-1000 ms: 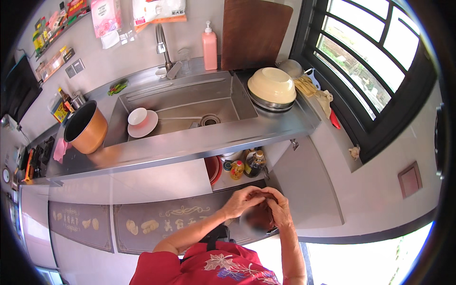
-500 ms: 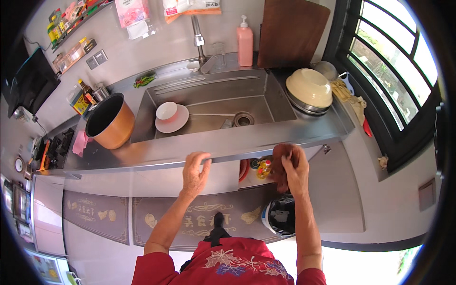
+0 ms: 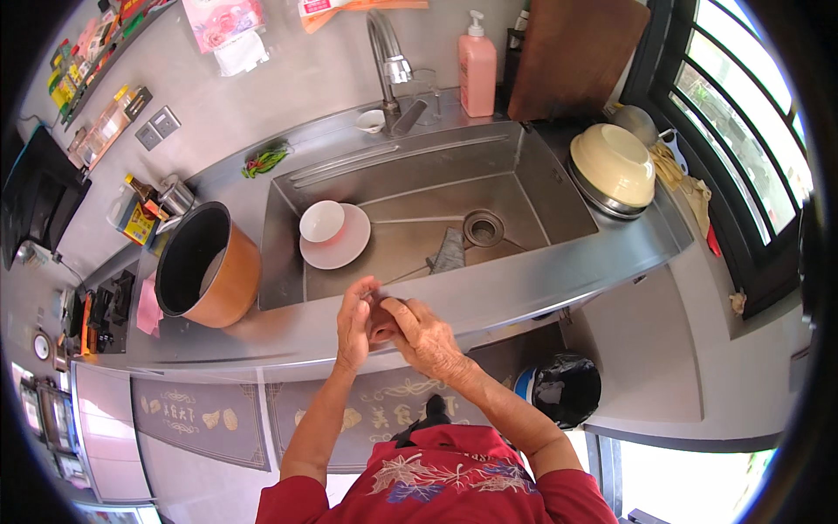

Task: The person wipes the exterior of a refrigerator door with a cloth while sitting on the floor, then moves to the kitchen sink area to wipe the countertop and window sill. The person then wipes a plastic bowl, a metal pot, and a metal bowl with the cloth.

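My two hands meet just over the front edge of the steel counter, below the sink. My left hand (image 3: 353, 327) is upright with its fingers stretched out, palm toward the other hand. My right hand (image 3: 428, 341) curls its fingers across to the left palm. A small reddish-brown patch (image 3: 381, 325) shows between them; whether it is cloth or skin I cannot tell. Beyond the hands is the steel sink (image 3: 410, 192). In it a white bowl (image 3: 322, 221) rests on a white plate (image 3: 353, 251), and a crumpled grey cloth (image 3: 449, 251) lies near the drain (image 3: 483, 228).
A big orange pot (image 3: 236, 279) with a dark inside stands left of the sink, near a pink cloth (image 3: 148, 306). At the right, a cream bowl (image 3: 615, 164) sits upside down on metal bowls. A black-lined bin (image 3: 563, 389) is on the floor, lower right.
My right hand, which held a brown cloth at the right, has moved left to meet my left hand. That cloth no longer shows plainly. The whole view has shifted and tilted.
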Motion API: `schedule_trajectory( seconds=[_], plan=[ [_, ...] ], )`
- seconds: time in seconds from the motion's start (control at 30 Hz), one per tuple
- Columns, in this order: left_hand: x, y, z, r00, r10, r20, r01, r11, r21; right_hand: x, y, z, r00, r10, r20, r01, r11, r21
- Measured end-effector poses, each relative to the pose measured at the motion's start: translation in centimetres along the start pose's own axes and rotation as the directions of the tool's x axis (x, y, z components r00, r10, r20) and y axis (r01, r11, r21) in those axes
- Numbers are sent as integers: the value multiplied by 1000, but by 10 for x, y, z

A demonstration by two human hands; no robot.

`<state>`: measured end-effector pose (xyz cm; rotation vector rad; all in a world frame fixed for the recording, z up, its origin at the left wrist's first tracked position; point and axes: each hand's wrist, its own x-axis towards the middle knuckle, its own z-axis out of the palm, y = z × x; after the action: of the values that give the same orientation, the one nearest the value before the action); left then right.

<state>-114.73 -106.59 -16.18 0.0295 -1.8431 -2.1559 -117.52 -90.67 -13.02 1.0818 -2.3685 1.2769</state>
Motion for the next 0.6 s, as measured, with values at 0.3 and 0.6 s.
schedule_trajectory(
  seconds=[0.3, 0.6],
  plan=[
    [0, 23, 33, 893, 210, 399, -451, 408, 794, 5, 55, -31, 980, 38, -196, -139, 837, -530],
    [-1, 12, 40, 896, 239, 374, -437, 320, 841, -4, 83, -113, 841, 143, -521, -415, 788, -454]
  ],
)
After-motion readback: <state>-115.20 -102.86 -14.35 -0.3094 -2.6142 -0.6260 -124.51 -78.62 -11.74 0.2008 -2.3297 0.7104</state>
